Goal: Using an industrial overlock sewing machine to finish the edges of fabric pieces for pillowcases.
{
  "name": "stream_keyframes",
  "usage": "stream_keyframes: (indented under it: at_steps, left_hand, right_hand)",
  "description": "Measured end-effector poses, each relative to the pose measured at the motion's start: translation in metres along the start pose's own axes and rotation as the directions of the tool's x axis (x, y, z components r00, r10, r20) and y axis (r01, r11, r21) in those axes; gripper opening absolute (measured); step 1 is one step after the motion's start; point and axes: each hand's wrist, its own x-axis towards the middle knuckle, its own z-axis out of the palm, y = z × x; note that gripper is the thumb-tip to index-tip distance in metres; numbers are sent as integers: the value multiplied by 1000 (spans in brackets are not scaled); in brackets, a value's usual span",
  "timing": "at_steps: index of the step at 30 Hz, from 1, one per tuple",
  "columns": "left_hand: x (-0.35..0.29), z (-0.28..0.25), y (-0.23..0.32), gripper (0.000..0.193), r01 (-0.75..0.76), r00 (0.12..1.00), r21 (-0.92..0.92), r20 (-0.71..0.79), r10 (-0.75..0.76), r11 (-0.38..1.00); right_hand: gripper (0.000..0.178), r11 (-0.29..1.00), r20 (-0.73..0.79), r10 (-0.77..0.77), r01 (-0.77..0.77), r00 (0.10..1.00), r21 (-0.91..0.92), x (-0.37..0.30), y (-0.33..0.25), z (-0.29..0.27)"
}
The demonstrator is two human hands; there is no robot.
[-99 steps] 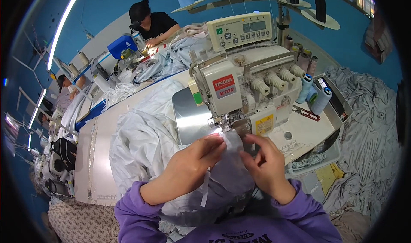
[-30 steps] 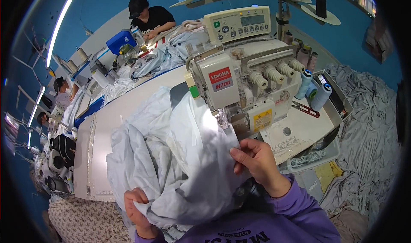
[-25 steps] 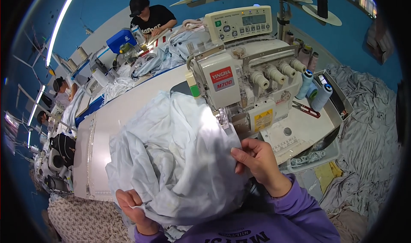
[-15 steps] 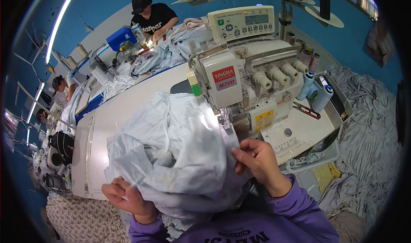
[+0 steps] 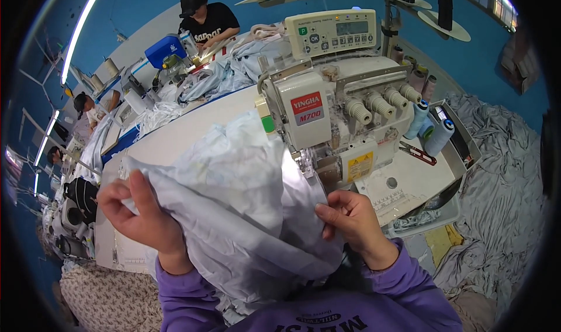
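Note:
A pale, whitish-blue piece of fabric (image 5: 234, 197) spreads over the table in front of me, its far right edge under the presser foot of a white overlock sewing machine (image 5: 304, 127). Between thumb and fingers, my right hand (image 5: 353, 221) pinches the fabric's right edge, just nearer to me than the lit needle area. My left hand (image 5: 143, 218) is raised at the fabric's left side, with a lifted fold against its thumb. Its fingers curl loosely, apart from the thumb, and nothing shows between them.
Red-handled thread snips (image 5: 418, 152) and blue thread cones (image 5: 439, 136) lie right of the machine. Grey fabric (image 5: 497, 215) is heaped at the far right, patterned cloth (image 5: 111, 297) at the lower left. Across the table a co-worker (image 5: 207, 25) sits at another machine.
My left hand has moved up and to the left, and the bunched fabric has spread out with its left side lifted. My right hand keeps its pinch in nearly the same place.

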Motion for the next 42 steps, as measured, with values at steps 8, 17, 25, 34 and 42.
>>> stream_keyframes:
  at_steps: [8, 17, 25, 34, 42]
  left_hand:
    - [42, 32, -3, 24, -98, 994, -78, -53, 94, 992]
    - [84, 52, -5, 26, -153, 978, -70, -153, 141, 986]
    - [133, 85, -34, 30, -327, 915, 312, -130, 381, 892]
    - [131, 108, -104, 28, -293, 947, 511, 42, 317, 808]
    - [61, 30, -199, 35, -216, 931, 608, 363, -26, 764]
  right_hand:
    - [15, 1000, 3, 2, -2, 1000, -29, -2, -3, 1]
    - [16, 999, 10, 20, -19, 1000, -32, -1, -3, 1]
    - [15, 999, -3, 7, -7, 1000, -40, -1, -4, 5]
    - [12, 1000, 3, 0, 0, 1000, 3, -9, -4, -7]
    - [21, 892, 475, 433, -288, 766, -348, -50, 85, 13]
